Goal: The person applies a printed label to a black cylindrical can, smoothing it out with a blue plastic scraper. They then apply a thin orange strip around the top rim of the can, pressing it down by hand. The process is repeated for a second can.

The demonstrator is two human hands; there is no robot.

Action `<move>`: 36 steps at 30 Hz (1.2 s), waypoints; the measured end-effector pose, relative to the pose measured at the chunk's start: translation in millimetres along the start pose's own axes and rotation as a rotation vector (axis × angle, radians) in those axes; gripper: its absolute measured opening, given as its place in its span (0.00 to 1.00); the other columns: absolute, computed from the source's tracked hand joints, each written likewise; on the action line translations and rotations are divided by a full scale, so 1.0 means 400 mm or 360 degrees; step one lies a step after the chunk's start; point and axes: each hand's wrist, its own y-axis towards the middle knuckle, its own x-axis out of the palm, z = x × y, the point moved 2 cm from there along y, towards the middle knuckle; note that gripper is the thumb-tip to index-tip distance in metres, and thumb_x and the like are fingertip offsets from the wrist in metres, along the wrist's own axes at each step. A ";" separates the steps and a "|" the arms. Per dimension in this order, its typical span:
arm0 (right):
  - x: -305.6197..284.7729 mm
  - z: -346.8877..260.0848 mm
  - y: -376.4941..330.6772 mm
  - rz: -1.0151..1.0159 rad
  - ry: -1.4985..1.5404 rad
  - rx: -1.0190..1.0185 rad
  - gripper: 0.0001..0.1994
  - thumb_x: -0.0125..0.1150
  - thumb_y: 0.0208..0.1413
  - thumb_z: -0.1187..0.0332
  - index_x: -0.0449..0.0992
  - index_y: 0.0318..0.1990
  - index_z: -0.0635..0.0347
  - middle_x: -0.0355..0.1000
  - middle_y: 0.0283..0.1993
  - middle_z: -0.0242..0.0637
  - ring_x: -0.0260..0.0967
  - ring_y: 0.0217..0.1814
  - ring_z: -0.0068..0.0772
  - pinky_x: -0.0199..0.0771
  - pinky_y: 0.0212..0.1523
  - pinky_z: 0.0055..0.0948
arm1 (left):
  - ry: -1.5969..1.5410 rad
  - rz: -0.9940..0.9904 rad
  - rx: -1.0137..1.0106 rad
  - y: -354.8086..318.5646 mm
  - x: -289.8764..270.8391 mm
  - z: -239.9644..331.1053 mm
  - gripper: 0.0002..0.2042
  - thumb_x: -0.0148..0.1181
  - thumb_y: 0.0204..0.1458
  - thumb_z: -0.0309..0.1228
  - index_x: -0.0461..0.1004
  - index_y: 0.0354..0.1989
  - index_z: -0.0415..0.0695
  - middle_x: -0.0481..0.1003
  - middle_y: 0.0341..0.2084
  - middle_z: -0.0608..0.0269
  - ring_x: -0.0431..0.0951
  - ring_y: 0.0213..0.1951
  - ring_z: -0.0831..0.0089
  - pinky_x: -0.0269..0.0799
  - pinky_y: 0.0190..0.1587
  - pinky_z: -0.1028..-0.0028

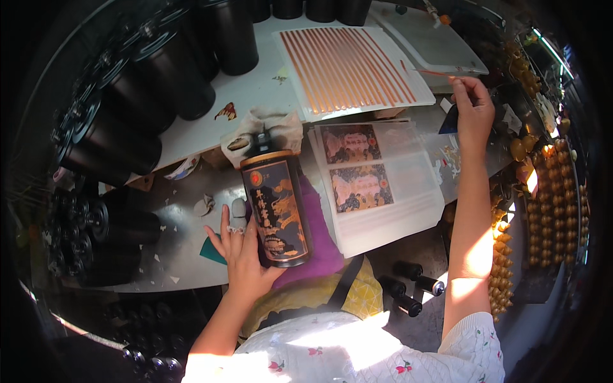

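A black cylindrical bottle (279, 214) with gold and orange decoration lies on a purple cloth (322, 239), its neck end by a crumpled, stained white rag (281, 124). My left hand (246, 262) is against the bottle's left side near its base, fingers spread; a grey cover sits on one finger and a pale band on another. The thumb is partly hidden by the bottle. At the upper right my right hand (472, 105) pinches a thin copper-coloured strip (435, 74) by its end. Left of it lies a sheet of similar parallel strips (348, 67).
Large black cylinders (169, 70) line the raised white shelf (262, 89). Printed dark labels (361, 188) lie on clear sheets right of the bottle. Smaller black bottles (121, 223) crowd the left. Gold beaded strings (552, 210) hang at the right. Scraps dot the metal table (179, 255).
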 end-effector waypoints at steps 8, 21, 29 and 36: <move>-0.049 -0.269 -0.030 -0.0386 0.0262 -0.0015 0.05 0.56 0.61 0.73 0.77 0.34 0.61 0.80 0.38 0.31 0.64 0.32 0.13 0.65 0.37 0.16 | 0.0174 0.0211 0.0126 0.024 -0.040 0.035 0.49 0.65 0.42 0.65 0.65 0.64 0.34 0.66 0.36 0.52 0.53 0.70 0.39 0.18 0.65 0.29; 0.062 -0.541 -0.340 -0.1609 0.0204 -0.0495 0.05 0.63 0.37 0.74 0.73 0.24 0.61 0.69 0.36 0.39 0.68 0.34 0.29 0.67 0.34 0.25 | -0.0731 -0.0279 0.0163 0.038 -0.147 0.141 0.57 0.74 0.38 0.57 0.50 0.72 0.37 0.58 0.60 0.33 0.43 0.72 0.37 0.17 0.67 0.32; 0.068 -0.472 -0.369 -0.1675 0.0518 0.0088 0.03 0.60 0.45 0.77 0.72 0.27 0.62 0.69 0.38 0.36 0.68 0.36 0.25 0.67 0.32 0.26 | -0.1817 -0.0560 -0.0211 -0.004 -0.179 0.030 0.09 0.74 0.38 0.26 0.76 0.22 0.49 0.69 0.61 0.53 0.45 0.75 0.53 0.35 0.72 0.53; 0.064 -0.269 -0.561 -0.1327 0.0665 0.0977 0.03 0.58 0.52 0.76 0.71 0.29 0.60 0.70 0.41 0.32 0.64 0.38 0.17 0.64 0.36 0.18 | -0.1783 -0.0390 -0.0686 -0.054 -0.113 -0.085 0.08 0.70 0.46 0.32 0.75 0.27 0.45 0.72 0.45 0.61 0.59 0.62 0.62 0.46 0.67 0.63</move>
